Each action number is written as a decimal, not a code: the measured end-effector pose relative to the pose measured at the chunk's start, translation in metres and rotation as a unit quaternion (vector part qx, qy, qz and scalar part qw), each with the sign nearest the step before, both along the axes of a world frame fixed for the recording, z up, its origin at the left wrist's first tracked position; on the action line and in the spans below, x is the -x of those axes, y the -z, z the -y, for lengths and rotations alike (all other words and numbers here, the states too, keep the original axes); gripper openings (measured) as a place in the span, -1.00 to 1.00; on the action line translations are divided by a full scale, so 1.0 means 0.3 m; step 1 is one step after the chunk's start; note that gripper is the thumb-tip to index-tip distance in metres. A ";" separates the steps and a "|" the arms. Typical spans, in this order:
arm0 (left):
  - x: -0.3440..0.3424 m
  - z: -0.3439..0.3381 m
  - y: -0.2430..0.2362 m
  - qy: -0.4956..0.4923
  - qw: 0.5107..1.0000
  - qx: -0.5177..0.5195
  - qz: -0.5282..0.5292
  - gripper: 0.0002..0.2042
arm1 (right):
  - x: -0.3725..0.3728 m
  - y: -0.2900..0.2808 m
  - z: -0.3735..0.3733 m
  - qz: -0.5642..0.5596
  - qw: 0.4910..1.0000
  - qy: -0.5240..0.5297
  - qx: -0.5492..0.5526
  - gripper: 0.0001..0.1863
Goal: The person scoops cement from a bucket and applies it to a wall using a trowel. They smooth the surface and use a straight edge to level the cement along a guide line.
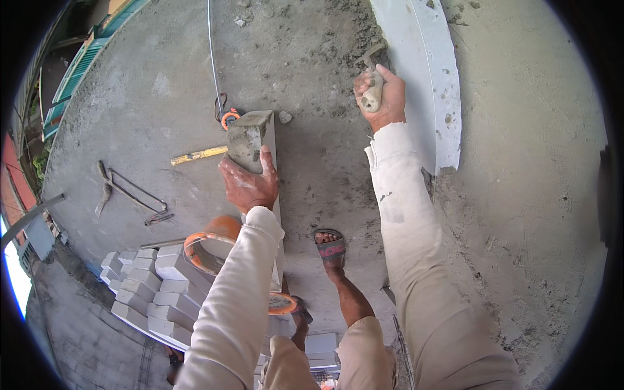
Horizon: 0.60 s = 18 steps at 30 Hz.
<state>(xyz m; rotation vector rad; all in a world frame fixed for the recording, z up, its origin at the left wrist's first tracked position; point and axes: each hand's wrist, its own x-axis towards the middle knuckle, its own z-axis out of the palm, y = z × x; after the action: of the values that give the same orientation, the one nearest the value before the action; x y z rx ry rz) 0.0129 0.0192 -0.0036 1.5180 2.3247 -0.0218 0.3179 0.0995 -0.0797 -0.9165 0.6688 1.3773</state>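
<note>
My left hand (250, 182) grips a long pale block (270, 227) near its mortar-smeared end (250, 130), thumb toward the top. My right hand (380, 97) is closed round the handle of a mortar-coated trowel (368, 57), whose blade is at the crumbly mortar along a white block course (439, 97). An orange-cased tape measure (230, 118), its blade drawn out, lies just beyond the held block. A yellow bar-like tool (195, 156) lies to the left of the block, partly hidden by it.
A hacksaw-like tool (136, 195) and another small tool lie on the concrete floor (117, 123) at left. An orange bucket (214, 227) stands beside stacked white blocks (146, 292) at lower left. My sandalled feet (328, 247) are below. A rough plastered surface (520, 130) is at right.
</note>
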 end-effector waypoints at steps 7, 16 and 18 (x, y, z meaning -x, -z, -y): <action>-0.033 -0.005 0.002 0.008 1.000 -0.002 0.005 -0.23 | 0.039 -0.050 0.034 0.026 0.998 0.017 -0.057 -0.77; -0.013 -0.003 0.013 -0.010 1.000 -0.013 -0.024 -0.21 | 0.247 -0.129 0.486 0.194 0.957 -0.176 0.126 -0.70; -0.022 0.006 0.005 -0.001 1.000 -0.019 -0.012 -0.20 | 0.283 -0.047 0.513 0.384 0.826 -0.386 0.149 -0.65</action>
<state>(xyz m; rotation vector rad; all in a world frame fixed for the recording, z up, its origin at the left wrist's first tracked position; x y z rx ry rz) 0.0196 0.0174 -0.0051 1.5424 2.3572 0.0033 0.2328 -0.0543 -0.0655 -1.9970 -0.1691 1.4102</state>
